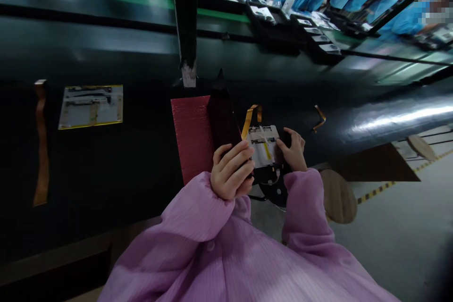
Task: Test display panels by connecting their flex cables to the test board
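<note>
My left hand (231, 170) is closed around the left edge of a small black assembly (264, 151) with a grey metal top and yellow tape strips. My right hand (293, 150) grips its right side, fingers curled over the edge. An amber flex ribbon (248, 119) loops up from the part. A dark panel (222, 120) stands just behind my left hand, and a red bubble-wrap sheet (193, 137) lies to its left on the dark bench. Both sleeves are pink.
A dark workbench (106, 160) carries a yellow-edged label sheet (91, 106) and an amber tape strip (41, 144). A black post (186, 14) rises behind. Black trays (311, 33) line the far side, where people in blue coats work. A round stool (339, 197) stands at right.
</note>
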Demonstrator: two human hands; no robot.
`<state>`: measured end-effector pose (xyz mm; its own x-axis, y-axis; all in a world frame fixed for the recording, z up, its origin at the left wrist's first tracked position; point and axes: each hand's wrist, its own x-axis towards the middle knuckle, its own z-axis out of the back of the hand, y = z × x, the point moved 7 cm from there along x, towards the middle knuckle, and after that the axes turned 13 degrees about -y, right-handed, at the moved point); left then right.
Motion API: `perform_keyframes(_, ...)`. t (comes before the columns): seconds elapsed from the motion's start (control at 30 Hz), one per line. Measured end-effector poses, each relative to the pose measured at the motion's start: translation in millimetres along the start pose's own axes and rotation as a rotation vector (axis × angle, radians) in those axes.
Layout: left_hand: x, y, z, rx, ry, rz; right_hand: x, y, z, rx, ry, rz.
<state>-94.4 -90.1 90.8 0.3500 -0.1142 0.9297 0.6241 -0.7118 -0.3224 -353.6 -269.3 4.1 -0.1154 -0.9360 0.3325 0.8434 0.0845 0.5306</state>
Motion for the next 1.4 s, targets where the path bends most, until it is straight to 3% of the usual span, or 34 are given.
perform_keyframes(1.4, -1.1, -1.3, 0.4, 0.001, -0.003, -0.014, 0.6, -3.4, 0.1, 0.027, -0.063, 0.019)
